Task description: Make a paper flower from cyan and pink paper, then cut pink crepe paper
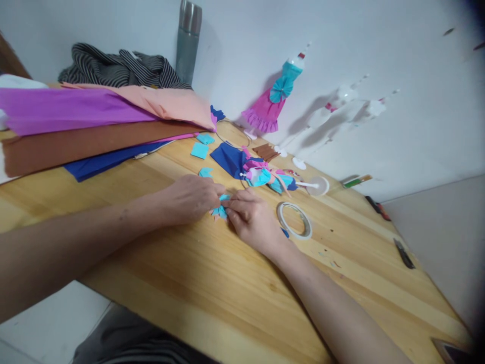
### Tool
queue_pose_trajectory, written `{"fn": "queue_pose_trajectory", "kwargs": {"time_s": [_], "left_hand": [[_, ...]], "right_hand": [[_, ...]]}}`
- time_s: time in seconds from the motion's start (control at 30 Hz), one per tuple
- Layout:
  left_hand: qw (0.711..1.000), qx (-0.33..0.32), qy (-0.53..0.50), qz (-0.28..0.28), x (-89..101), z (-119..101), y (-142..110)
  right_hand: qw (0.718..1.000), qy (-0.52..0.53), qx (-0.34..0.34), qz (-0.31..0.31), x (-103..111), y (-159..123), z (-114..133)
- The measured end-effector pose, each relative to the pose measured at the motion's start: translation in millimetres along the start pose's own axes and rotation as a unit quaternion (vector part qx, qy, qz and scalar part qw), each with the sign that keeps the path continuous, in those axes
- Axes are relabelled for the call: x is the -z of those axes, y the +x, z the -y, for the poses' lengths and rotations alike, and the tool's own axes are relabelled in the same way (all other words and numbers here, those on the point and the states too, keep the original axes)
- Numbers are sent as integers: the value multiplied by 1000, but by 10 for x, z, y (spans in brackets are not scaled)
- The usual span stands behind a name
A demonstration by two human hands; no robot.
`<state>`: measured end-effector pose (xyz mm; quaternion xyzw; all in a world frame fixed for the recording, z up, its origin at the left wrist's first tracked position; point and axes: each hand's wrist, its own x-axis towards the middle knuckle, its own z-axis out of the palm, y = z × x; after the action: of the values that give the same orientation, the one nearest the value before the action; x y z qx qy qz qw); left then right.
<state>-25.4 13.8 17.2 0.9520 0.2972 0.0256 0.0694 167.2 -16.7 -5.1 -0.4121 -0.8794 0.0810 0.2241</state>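
Over the middle of the wooden table, my left hand [193, 199] and my right hand [250, 215] meet at a small turquoise paper flower [220, 211] with peach bits at its lower edge. Fingers of both hands pinch it, and they cover much of it. Just beyond lie turquoise paper pieces [199, 150] and a folded dark blue paper [229, 159]. A small mannequin dressed in turquoise, pink and blue paper [265, 177] lies on its side behind my right hand. A roll of white tape [294, 220] rests to the right of that hand.
Folded crepe paper sheets [109, 144] in purple, peach, brown and blue cover the back left, before a striped cloth [121, 65] and a flask [188, 43]. A dressed mannequin [282, 91] and bare white ones [343, 96] stand by the wall. A cutter [404, 254] lies right.
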Motion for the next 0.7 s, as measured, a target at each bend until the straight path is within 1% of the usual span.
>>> {"fn": "queue_pose_trajectory", "kwargs": {"time_s": [0.07, 0.13, 0.2, 0.23, 0.27, 0.4, 0.47, 0.53, 0.57, 0.63, 0.7], "left_hand": [[1000, 4, 8, 13, 10, 0, 9], [1000, 2, 14, 13, 9, 4, 14], [1000, -2, 9, 7, 2, 8, 12], [1000, -3, 4, 3, -3, 9, 10], [1000, -2, -3, -1, -8, 10, 7], [1000, -2, -4, -31, -15, 6, -13], [1000, 3, -2, -31, -14, 6, -25], [999, 26, -20, -24, -21, 15, -31], [998, 40, -41, -25, -30, 24, -29], [992, 55, -107, -46, -59, 54, -13], [976, 60, -194, -83, -89, 102, 16]], "right_hand": [[996, 69, -50, -24, 19, 8, -14], [987, 108, -92, -70, 45, 15, -29], [981, 115, -106, -112, 65, 18, -37], [981, 112, -101, -119, 70, 18, -34], [984, 107, -89, -111, 69, 18, -28], [997, 63, -28, -30, 23, 19, 7], [999, 40, -14, -15, -2, 20, 11], [1000, 22, -5, -7, -14, 16, 3], [1000, 11, 1, -2, -15, 12, -4], [1000, -12, 15, 6, -13, 3, -15], [999, -31, 26, 10, -8, -6, -21]]}}
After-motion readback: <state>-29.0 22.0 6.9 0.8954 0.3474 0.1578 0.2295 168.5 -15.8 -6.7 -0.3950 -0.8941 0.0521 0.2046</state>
